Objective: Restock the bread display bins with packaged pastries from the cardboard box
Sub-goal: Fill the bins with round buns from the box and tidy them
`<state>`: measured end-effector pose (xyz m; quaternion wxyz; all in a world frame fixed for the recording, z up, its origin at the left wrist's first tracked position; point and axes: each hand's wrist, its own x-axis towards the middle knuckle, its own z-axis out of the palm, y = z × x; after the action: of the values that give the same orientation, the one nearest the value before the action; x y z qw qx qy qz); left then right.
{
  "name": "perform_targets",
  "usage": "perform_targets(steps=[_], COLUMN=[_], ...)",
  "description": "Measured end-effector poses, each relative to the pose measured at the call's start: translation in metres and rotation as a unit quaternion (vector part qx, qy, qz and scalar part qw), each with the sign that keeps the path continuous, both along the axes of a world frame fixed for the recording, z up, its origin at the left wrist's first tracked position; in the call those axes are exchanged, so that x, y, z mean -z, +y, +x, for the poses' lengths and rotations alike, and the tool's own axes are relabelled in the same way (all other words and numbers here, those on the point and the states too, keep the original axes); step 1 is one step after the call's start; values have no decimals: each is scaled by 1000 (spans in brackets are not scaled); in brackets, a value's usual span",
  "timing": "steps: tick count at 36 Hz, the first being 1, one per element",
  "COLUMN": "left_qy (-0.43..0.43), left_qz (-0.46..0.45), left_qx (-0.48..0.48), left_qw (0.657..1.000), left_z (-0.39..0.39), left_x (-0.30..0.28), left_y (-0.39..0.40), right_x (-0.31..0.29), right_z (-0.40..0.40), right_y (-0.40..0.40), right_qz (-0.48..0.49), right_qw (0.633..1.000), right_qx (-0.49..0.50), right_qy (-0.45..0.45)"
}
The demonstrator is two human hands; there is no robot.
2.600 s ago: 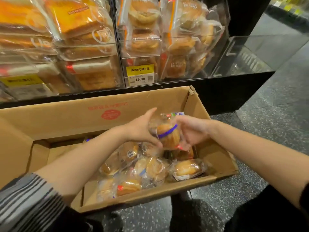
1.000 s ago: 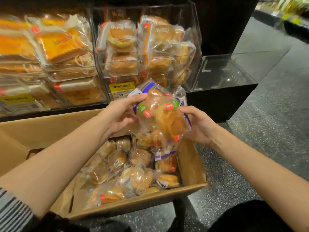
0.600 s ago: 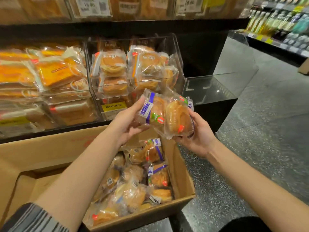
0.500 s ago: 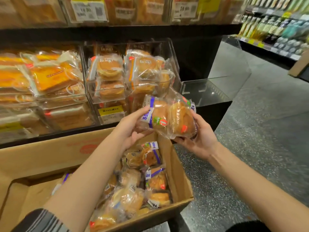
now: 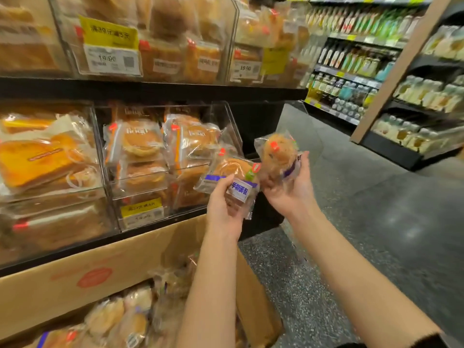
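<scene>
My left hand [image 5: 222, 209] grips a flat packaged pastry [image 5: 231, 173] with a purple-and-white label, held up in front of the clear display bin [image 5: 221, 114] full of round wrapped buns. Beside it my right hand [image 5: 292, 194] holds a second wrapped pastry [image 5: 277, 153], a rounder bun with a red sticker. The two packs are slightly apart. Below, the open cardboard box [image 5: 95, 270] holds several more wrapped pastries [image 5: 118, 315]. My forearms cover part of the box.
More clear bins of packaged bread [image 5: 47, 159] fill the shelf to the left and the tier above, with yellow price tags [image 5: 110, 33]. An empty clear bin [image 5: 301, 131] sits at the shelf's right end. Dark speckled floor [image 5: 376, 222] and bottle shelves [image 5: 351, 66] lie to the right.
Both hands rose from the box with the pastries. The packs, held together before, are now separated, one in each hand. The view has tilted up and right.
</scene>
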<state>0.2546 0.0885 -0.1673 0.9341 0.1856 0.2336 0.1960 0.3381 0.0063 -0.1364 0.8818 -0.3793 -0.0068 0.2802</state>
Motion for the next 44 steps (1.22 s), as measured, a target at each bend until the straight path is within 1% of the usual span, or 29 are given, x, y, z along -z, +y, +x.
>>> perform_targets(steps=[2, 4, 5, 8, 12, 14, 16, 19, 24, 26, 28, 32, 34, 36, 38, 41, 44], left_qy=[-7, 4, 12, 29, 31, 36, 46, 43, 24, 11, 4, 5, 24, 45, 43, 51, 53], left_qz=[-17, -13, -7, 4, 29, 48, 65, 91, 176, 168, 145, 163, 206, 279, 333, 366, 369], left_qx=[-21, -36, -42, -72, -119, -132, -139, -146, -150, -152, -174, -214, -225, -224, -216, -228, -256], left_qw=[1000, 999, 999, 997, 992, 989, 987, 984, 973, 974, 974, 963, 952, 933, 917, 901, 892], left_z=[3, 3, 4, 5, 8, 9, 12, 19, 25, 29, 34, 51, 63, 76, 90, 110, 119], left_x=[-1, 2, 4, 10, 13, 13, 11, 7, -2, -2, -6, -20, -27, -32, -39, -46, -46], left_y=[3, 11, 15, 27, 36, 37, 36, 35, 40, 45, 47, 48, 49, 50, 50, 52, 58], right_x=[-5, -11, -14, -19, -13, -9, -5, -2, 0, 2, 1, -6, -11, -15, -14, -8, -5], right_z=[8, 15, 17, 24, 34, 40, 47, 61, 96, 112, 130, 167, 183, 196, 208, 228, 242], right_y=[4, 5, 5, 4, 8, 9, 6, 3, 4, 4, 5, 11, 14, 17, 21, 30, 44], right_qz=[-38, -71, -88, -136, -143, -125, -100, -52, 39, 75, 110, 111, 110, 98, 72, 20, -75], right_qw=[999, 994, 992, 988, 989, 992, 995, 998, 997, 994, 991, 991, 991, 991, 991, 985, 968], right_qx=[10, 28, 35, 37, 15, 1, -4, -7, -20, -25, -38, -55, -67, -87, -114, -172, -232], right_qy=[32, 75, 81, 67, 32, 11, 12, 31, 67, 75, 72, 42, 36, 15, 7, 6, -60])
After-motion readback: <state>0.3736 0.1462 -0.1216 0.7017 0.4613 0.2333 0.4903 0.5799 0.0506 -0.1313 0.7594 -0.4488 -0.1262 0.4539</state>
